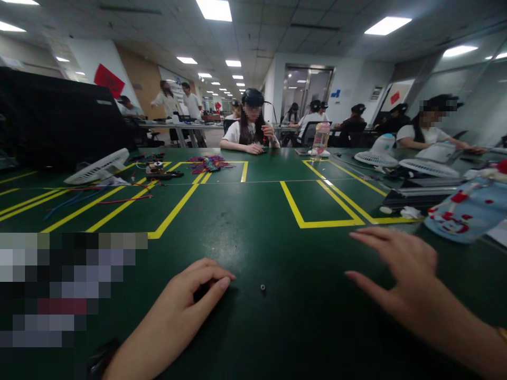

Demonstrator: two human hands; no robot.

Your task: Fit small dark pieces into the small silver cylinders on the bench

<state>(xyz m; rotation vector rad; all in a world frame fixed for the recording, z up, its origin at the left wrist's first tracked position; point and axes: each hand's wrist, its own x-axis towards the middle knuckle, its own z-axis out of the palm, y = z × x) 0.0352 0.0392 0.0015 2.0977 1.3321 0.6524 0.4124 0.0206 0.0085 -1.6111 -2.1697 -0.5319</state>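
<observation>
A small dark cylindrical part with a hole in its end (262,288) lies on the green table (253,327) between my two hands. My left hand (186,301) rests on the table just left of it, thumb tip and index fingertip together in a pinch. Whatever might be between those fingertips is too small or hidden to make out. Off to the right, my right hand (404,269) is open over the table, thumb and fingers apart with nothing between them. Neither hand touches the small part.
Yellow tape lines (332,224) mark the table. Tangled coloured wires (209,163), a motor-like part (155,168) and a white fan (99,166) lie left. A blue patterned bag (467,208), black metal profiles (423,195) and fans are right. A person (249,132) sits opposite near a bottle (320,140).
</observation>
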